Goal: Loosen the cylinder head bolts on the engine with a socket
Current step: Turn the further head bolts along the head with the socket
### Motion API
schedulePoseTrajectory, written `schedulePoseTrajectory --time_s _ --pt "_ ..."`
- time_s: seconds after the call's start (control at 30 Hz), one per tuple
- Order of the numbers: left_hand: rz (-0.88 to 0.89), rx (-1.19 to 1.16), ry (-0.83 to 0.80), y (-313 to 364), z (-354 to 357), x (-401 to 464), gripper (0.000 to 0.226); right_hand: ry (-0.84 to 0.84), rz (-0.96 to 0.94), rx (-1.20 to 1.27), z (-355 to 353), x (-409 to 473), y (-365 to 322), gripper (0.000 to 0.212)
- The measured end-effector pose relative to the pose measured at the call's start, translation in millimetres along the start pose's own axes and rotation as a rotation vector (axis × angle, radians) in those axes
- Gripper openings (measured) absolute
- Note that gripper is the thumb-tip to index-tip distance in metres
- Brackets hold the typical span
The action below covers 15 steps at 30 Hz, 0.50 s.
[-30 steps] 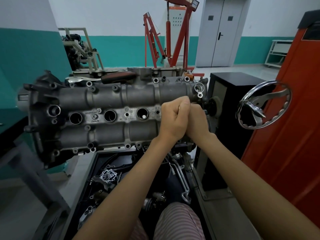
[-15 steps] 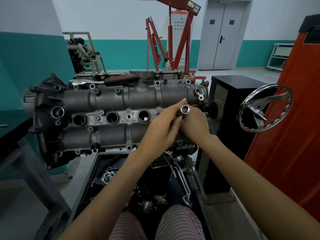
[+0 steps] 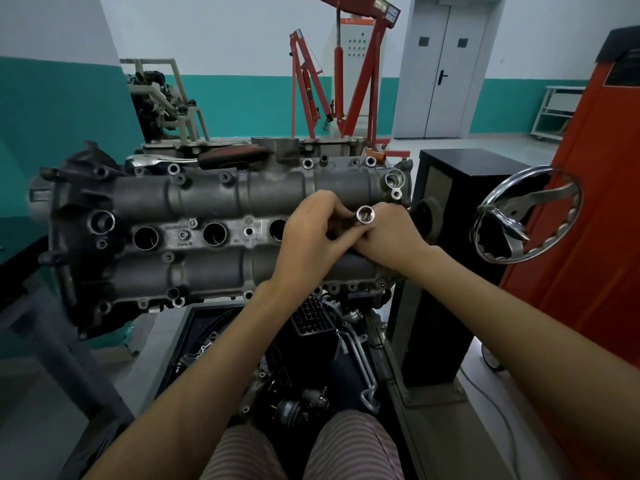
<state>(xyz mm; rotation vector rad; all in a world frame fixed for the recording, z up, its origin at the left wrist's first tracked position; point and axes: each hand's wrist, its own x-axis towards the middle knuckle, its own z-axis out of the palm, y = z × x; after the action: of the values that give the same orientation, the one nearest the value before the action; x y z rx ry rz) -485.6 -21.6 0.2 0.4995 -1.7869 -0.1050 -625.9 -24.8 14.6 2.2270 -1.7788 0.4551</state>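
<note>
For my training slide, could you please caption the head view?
Both hands, left and right, hold a socket over the engine.

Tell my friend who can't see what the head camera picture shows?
Two bare hands, left hand and right hand, hold a shiny silver metal socket together over a grey metal engine. A chrome ratchet with a dark handle lies on the engine's far edge.

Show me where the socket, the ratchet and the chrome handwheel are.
socket (image 3: 365,215): head view, on its open end.
ratchet (image 3: 145,161): head view, on its chrome head.
chrome handwheel (image 3: 573,188): head view, on its upper rim.
</note>
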Motion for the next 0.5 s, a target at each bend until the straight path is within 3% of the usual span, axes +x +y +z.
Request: schedulePoseTrajectory --time_s 0.2,0.27,0.37,0.5 --pt "0.220 0.233 -0.275 -12.9 -16.7 21.6 0.033 0.075 -0.051 0.073 7.6 -2.7 2.5 0.026" --pt "0.226 0.256 -0.331 -18.9 -23.6 22.2 0.032 0.179 -0.061 0.097 5.9 -4.6 1.2 0.030" --pt "0.235 0.282 -0.383 -23.4 -27.0 15.5 0.034 0.316 -0.074 0.133 0.8 -12.1 -5.2 0.039" --pt "0.201 0.235 -0.359 -21.4 -29.8 13.7 0.035 0.336 -0.035 0.090 0.3 -12.7 -14.6 0.040"
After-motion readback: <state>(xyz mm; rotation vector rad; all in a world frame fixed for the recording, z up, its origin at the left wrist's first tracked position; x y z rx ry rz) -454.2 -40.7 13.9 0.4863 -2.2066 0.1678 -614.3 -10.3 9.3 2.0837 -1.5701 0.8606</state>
